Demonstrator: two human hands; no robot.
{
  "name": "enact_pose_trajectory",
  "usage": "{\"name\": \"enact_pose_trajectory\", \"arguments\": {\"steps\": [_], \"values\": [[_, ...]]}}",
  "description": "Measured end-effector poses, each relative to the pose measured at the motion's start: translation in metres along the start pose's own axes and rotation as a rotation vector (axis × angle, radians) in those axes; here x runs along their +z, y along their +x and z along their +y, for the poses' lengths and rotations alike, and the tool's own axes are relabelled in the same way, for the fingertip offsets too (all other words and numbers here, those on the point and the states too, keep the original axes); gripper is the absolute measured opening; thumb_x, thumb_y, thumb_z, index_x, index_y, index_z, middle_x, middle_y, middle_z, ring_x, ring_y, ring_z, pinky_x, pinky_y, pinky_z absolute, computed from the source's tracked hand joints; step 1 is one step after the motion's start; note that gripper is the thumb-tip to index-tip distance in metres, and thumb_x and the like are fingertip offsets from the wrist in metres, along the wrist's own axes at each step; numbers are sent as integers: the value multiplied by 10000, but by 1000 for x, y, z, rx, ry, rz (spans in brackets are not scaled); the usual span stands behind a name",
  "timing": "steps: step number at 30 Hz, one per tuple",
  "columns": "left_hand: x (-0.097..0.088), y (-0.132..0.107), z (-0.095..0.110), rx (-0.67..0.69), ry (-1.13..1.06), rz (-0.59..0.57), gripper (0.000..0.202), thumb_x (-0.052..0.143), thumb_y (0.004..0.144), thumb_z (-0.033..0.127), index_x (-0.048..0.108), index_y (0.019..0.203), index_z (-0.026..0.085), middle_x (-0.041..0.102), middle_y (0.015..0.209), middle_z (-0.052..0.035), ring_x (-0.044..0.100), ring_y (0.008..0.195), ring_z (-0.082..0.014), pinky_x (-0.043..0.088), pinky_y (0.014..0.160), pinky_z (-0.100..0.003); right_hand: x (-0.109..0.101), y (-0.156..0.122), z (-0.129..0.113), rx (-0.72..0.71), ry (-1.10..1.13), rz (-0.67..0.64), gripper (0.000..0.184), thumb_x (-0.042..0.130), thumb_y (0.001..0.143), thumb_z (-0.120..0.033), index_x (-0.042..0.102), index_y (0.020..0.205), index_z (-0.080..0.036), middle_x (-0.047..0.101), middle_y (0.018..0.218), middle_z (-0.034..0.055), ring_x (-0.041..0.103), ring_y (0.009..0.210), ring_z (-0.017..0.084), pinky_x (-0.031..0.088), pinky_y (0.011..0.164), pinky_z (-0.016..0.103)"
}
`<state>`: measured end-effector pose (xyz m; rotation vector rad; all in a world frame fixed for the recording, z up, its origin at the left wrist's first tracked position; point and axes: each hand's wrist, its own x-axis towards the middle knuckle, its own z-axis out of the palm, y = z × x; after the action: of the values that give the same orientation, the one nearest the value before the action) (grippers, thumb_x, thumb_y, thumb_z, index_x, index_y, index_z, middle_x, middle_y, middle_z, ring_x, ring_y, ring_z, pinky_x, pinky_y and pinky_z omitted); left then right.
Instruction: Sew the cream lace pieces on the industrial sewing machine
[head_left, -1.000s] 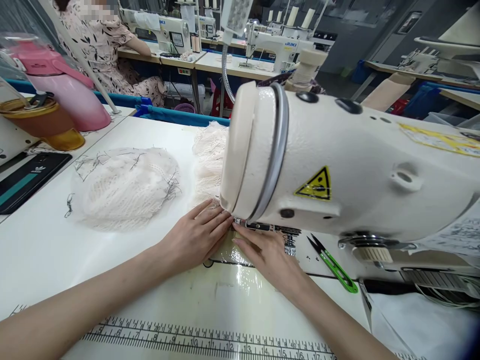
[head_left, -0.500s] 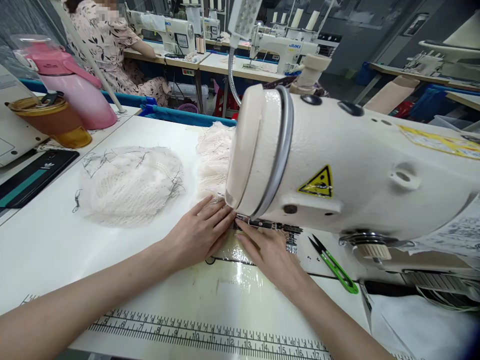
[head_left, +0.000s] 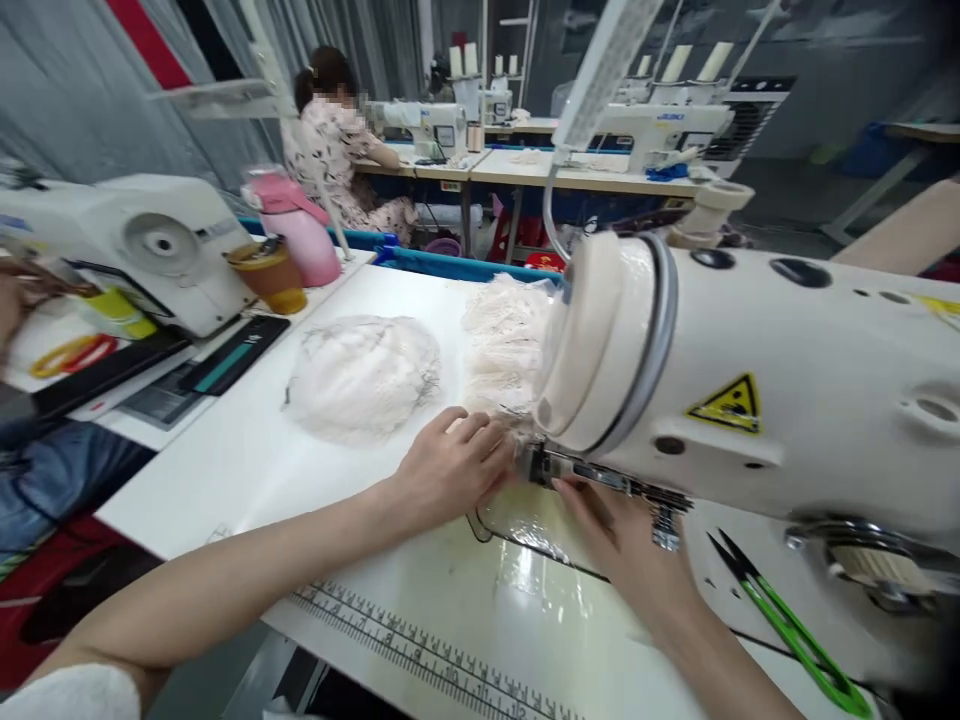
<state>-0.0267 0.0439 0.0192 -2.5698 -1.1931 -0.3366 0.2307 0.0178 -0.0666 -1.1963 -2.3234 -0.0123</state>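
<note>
A cream sewing machine (head_left: 750, 380) fills the right half of the head view. My left hand (head_left: 454, 465) rests with curled fingers on the end of a strip of cream lace fabric (head_left: 504, 340) beside the machine's needle area. My right hand (head_left: 622, 540) lies under the machine head, fingers pointing at the presser foot (head_left: 544, 468); its fingertips are partly hidden. A second rounded pile of cream lace (head_left: 364, 375) lies to the left of my left hand on the white table (head_left: 247, 450).
Green thread snips (head_left: 787, 625) lie at the right. A printed ruler (head_left: 420, 650) runs along the table's front edge. A pink bottle (head_left: 296, 225), a brown cup (head_left: 266, 275) and another machine (head_left: 142, 245) stand at the left. A person sits sewing at the back.
The view has swung left and pulled back, showing the neighbouring machine. My left hand's fingers went from flat to curled on the lace; my right hand stays under the machine head.
</note>
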Motion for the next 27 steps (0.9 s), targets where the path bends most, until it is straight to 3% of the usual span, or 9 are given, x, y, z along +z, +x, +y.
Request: {"name": "enact_pose_trajectory", "arguments": {"steps": [3,5,9,13,17,22,27], "values": [[-18,-4,-22,-326,127,-107,202,455,955,229,619,884,136,636,813,-74,580,718,-198,433,550,-289,2,-3,4,-71,38,15,439,395,910,-186,542,1289,-351,689,1163,35,660,1039,276,577,756,420],[-27,-11,-41,-446,185,-116,185,450,926,186,608,881,102,618,799,-112,568,691,-221,370,464,-271,3,-2,7,-75,40,36,417,457,888,-235,547,1282,-336,696,1130,56,663,1017,287,566,780,427],[-36,-27,-67,-540,162,-123,262,394,923,204,608,783,148,613,773,-92,574,711,-214,352,451,-248,6,1,10,-31,30,87,337,527,866,-333,600,1196,-342,708,1063,64,664,962,289,539,756,416],[-37,-32,-70,-602,52,-79,302,387,912,232,621,731,173,635,768,-63,589,705,-196,340,468,-248,5,8,10,-24,65,101,265,520,886,-367,645,1118,-344,717,1037,56,663,958,282,526,760,412],[-44,-37,-81,-674,-118,28,209,469,855,269,640,759,199,673,790,-21,611,680,-168,414,530,-246,-3,19,3,3,56,111,240,489,913,-352,673,1064,-317,737,960,46,679,901,246,528,757,380],[-56,-55,-123,-801,-246,295,249,417,867,329,617,860,181,675,839,-37,630,717,-154,503,645,-253,-18,28,-7,23,32,100,263,474,933,-321,676,1096,-287,747,987,42,688,779,202,509,750,347],[-65,-67,-140,-793,-279,440,235,537,861,406,606,862,182,646,813,20,612,744,-131,495,656,-243,-20,30,-11,31,63,122,285,441,947,-308,693,1078,-291,747,1004,39,684,717,186,503,721,332]]}}
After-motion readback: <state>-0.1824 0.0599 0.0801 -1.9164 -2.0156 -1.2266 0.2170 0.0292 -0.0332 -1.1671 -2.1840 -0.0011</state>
